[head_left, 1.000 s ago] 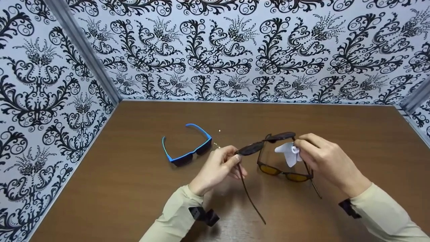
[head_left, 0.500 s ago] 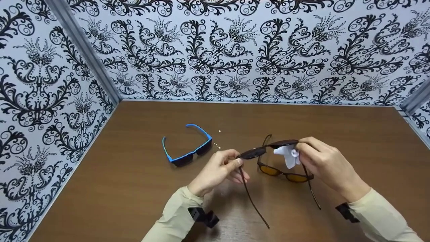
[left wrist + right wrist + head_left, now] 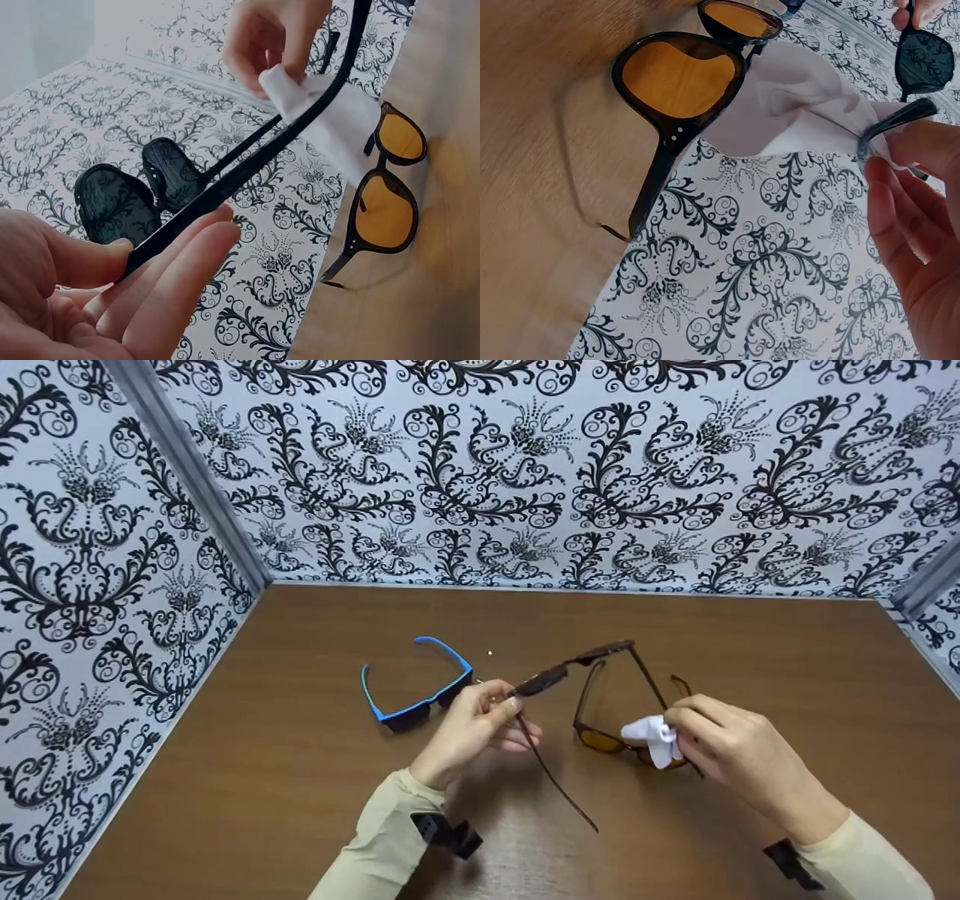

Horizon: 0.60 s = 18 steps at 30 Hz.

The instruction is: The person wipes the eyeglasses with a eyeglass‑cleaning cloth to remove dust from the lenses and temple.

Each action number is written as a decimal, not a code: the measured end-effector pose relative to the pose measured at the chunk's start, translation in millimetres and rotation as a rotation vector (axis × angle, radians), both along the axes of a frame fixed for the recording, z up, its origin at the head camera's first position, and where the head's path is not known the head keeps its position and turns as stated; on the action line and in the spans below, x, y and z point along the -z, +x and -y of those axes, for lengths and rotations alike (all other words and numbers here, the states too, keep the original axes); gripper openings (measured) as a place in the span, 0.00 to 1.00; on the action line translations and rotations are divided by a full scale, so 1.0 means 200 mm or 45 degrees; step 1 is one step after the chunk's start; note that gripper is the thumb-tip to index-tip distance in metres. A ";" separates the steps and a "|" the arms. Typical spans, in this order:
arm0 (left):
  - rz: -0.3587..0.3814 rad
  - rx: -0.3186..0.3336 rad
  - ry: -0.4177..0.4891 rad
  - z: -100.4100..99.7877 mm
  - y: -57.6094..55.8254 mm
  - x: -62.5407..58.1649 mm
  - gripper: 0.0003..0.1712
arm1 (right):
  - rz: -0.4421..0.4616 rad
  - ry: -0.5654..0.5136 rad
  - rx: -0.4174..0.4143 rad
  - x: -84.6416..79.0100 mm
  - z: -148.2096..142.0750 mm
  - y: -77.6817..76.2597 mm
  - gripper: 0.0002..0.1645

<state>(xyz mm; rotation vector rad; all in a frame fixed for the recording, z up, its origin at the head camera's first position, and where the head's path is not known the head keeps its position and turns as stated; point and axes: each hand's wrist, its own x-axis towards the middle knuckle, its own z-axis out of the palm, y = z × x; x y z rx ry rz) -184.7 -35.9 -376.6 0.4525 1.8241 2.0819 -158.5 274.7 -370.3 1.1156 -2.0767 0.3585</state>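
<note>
My left hand (image 3: 472, 727) pinches dark sunglasses (image 3: 541, 681) near one hinge, between thumb and fingers. They are held above the table with both temples unfolded; the left temple hangs toward me. My right hand (image 3: 750, 765) pinches a white cloth (image 3: 651, 739) against the other temple. In the right wrist view the black temple end (image 3: 900, 120) lies across the bunched cloth at the fingertips. Just beneath, glasses with orange lenses (image 3: 386, 214) stand on the table, temples unfolded, partly hidden by cloth and right hand in the head view.
Blue-framed sunglasses (image 3: 409, 712) lie unfolded on the brown table (image 3: 315, 795), left of my left hand. A small pale speck (image 3: 490, 652) is behind them. Patterned walls (image 3: 495, 472) bound the table at the back and left.
My right hand has slid with the cloth from the front corner of the dark sunglasses down along their temple. The far side of the frame now sits higher, and my left hand has shifted slightly left.
</note>
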 end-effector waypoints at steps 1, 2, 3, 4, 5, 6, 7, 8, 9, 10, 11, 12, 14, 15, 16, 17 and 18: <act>0.000 -0.007 0.001 0.00 0.00 0.00 0.05 | -0.007 0.000 0.011 0.00 0.00 0.01 0.21; 0.000 -0.011 0.001 0.00 0.00 0.00 0.06 | -0.015 -0.003 0.024 -0.01 0.00 0.02 0.21; -0.001 -0.013 -0.001 0.00 0.00 0.00 0.06 | -0.024 -0.003 0.038 -0.01 0.01 0.02 0.21; -0.005 -0.016 -0.005 0.00 0.00 0.00 0.06 | -0.030 -0.005 0.050 -0.01 0.02 0.03 0.22; -0.006 -0.021 -0.011 -0.01 0.00 0.00 0.06 | -0.035 -0.007 0.061 -0.01 0.03 0.04 0.22; -0.006 -0.026 -0.016 -0.01 0.00 0.00 0.06 | -0.037 -0.009 0.069 -0.01 0.04 0.05 0.23; -0.005 -0.031 -0.020 -0.01 0.01 0.00 0.06 | -0.039 -0.012 0.076 -0.01 0.06 0.06 0.23; -0.007 -0.034 -0.026 -0.02 0.01 0.00 0.06 | -0.035 -0.014 0.082 -0.01 0.07 0.08 0.22; -0.008 -0.038 -0.032 -0.03 0.01 0.00 0.06 | -0.018 -0.015 0.084 -0.01 0.09 0.09 0.22; -0.009 -0.041 -0.034 -0.03 0.02 0.01 0.06 | 0.000 -0.019 0.082 -0.01 0.12 0.10 0.20; -0.007 -0.041 -0.031 -0.04 0.02 0.01 0.06 | 0.022 -0.021 0.082 0.00 0.14 0.12 0.18; -0.006 -0.039 -0.029 -0.05 0.02 0.01 0.06 | 0.036 -0.029 0.071 0.00 0.16 0.13 0.15; -0.008 -0.040 -0.024 -0.06 0.03 0.01 0.06 | 0.079 -0.036 0.056 0.01 0.21 0.15 0.10; -0.009 -0.042 -0.019 -0.06 0.03 0.01 0.06 | 0.094 -0.044 0.040 0.02 0.23 0.16 0.08; -0.009 -0.043 -0.013 -0.07 0.03 0.02 0.05 | 0.101 -0.056 0.025 0.03 0.25 0.17 0.07; -0.008 -0.046 -0.007 -0.07 0.04 0.02 0.05 | 0.119 -0.072 0.009 0.04 0.26 0.18 0.07; -0.010 -0.050 -0.003 -0.08 0.04 0.02 0.06 | 0.146 -0.089 -0.006 0.05 0.28 0.18 0.07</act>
